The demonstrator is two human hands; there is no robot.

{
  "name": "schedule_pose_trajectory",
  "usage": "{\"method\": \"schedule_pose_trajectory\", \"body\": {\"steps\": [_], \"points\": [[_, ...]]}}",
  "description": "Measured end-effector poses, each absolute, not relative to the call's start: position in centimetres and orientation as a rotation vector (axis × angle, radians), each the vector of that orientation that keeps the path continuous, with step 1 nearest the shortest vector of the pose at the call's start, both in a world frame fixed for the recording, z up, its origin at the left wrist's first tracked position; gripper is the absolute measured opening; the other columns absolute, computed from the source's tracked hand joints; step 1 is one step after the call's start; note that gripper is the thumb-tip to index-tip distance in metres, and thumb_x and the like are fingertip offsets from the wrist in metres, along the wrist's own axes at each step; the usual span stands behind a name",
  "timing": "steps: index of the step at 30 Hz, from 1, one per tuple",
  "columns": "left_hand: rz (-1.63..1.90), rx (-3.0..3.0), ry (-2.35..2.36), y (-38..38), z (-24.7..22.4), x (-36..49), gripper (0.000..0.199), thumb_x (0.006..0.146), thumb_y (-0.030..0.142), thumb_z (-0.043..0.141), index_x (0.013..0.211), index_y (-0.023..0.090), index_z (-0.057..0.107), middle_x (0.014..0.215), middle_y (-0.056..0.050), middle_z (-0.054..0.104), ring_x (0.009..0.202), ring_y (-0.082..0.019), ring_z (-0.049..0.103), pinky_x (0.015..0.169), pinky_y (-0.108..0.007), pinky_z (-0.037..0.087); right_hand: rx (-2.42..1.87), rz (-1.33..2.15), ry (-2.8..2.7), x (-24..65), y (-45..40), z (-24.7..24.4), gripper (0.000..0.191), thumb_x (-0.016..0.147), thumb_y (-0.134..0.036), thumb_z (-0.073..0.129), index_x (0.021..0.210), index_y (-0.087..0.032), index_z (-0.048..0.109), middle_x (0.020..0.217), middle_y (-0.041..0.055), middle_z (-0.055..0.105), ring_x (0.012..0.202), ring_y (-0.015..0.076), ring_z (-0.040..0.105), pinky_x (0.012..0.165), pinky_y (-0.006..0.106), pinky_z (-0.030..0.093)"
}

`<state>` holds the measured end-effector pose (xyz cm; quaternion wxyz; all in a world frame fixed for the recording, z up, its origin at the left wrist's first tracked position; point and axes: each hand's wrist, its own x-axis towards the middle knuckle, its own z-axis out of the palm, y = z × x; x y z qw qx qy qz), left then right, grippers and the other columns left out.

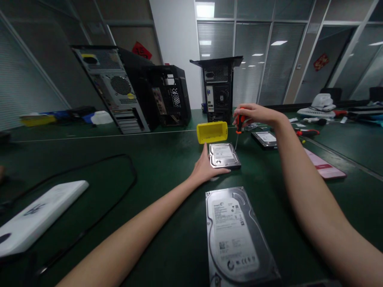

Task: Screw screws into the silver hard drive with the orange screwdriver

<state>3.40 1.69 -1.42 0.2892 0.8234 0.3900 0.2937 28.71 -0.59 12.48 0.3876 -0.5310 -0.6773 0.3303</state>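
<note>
My right hand (249, 113) grips a screwdriver (240, 119) with a red and black handle, held upright. The thin shaft points down and its tip meets the right edge of a small silver hard drive (223, 153). My left hand (205, 165) braces that drive, with fingers along its left side and the thumb across its front edge. Nearer to me lies a larger hard drive (231, 235) with a white label facing up. Just behind the small drive stands a yellow plastic tray (212, 132), its open side facing me.
Computer cases (110, 83) stand at the back left, and another tower (218, 89) at the back centre. A white power bank-like block (42, 213) and a black cable (131, 171) lie left. On the right are another drive (266, 138), a pink item (326, 163) and pliers (308, 132).
</note>
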Motion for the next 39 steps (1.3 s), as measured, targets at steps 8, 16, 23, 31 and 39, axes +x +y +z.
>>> {"method": "schedule_pose_trajectory", "body": {"steps": [8, 16, 23, 31, 39], "points": [[0.64, 2.135, 0.81, 3.4, -1.4, 0.9, 0.132, 0.06, 0.048, 0.082, 0.154, 0.024, -0.007, 0.16, -0.02, 0.01, 0.139, -0.031, 0.037, 0.114, -0.044, 0.029, -1.468, 0.803, -1.717, 29.3, -1.0, 12.5, 0.013, 0.088, -0.029, 0.062, 0.091, -0.018, 0.056, 0.09, 0.007, 0.071, 0.079, 0.0145, 0.069, 0.065, 0.023, 0.059], [0.638, 2.287, 1.05, 2.0, -1.2, 1.4, 0.126, 0.065, 0.054, 0.076, 0.154, 0.018, -0.005, 0.15, -0.019, 0.039, 0.135, -0.031, 0.042, 0.114, -0.046, 0.03, -1.435, 0.841, -1.722, 29.6, -0.1, 11.8, 0.025, 0.078, -0.017, 0.071, 0.096, -0.019, 0.054, 0.085, 0.0046, 0.07, 0.073, 0.0158, 0.07, 0.061, 0.026, 0.06], [0.669, 2.412, 1.169, 0.8, -0.1, 1.9, 0.123, 0.064, 0.059, 0.074, 0.154, 0.015, 0.003, 0.147, -0.019, 0.043, 0.131, -0.034, 0.048, 0.108, -0.048, 0.038, -1.431, 0.763, -1.758, 28.7, 0.0, 12.0, 0.021, 0.078, -0.017, 0.07, 0.089, -0.02, 0.052, 0.083, 0.004, 0.069, 0.074, 0.0161, 0.069, 0.058, 0.024, 0.058], [0.691, 2.473, 1.17, 0.3, 0.1, 1.8, 0.116, 0.066, 0.058, 0.072, 0.154, 0.02, 0.006, 0.154, -0.018, 0.032, 0.123, -0.031, 0.057, 0.105, -0.044, 0.042, -1.487, 0.641, -1.784, 28.6, 0.3, 11.9, 0.024, 0.077, -0.023, 0.073, 0.083, -0.019, 0.05, 0.074, 0.0032, 0.066, 0.063, 0.0138, 0.067, 0.054, 0.024, 0.057], [0.702, 2.596, 1.099, 1.4, -0.7, 1.4, 0.121, 0.067, 0.068, 0.065, 0.154, 0.016, 0.0, 0.16, -0.019, 0.012, 0.141, -0.034, 0.032, 0.112, -0.047, 0.034, -1.539, 0.563, -1.828, 28.2, 0.8, 12.3, 0.028, 0.072, -0.024, 0.077, 0.084, -0.019, 0.052, 0.07, 0.003, 0.062, 0.061, 0.0146, 0.064, 0.052, 0.026, 0.057]]}}
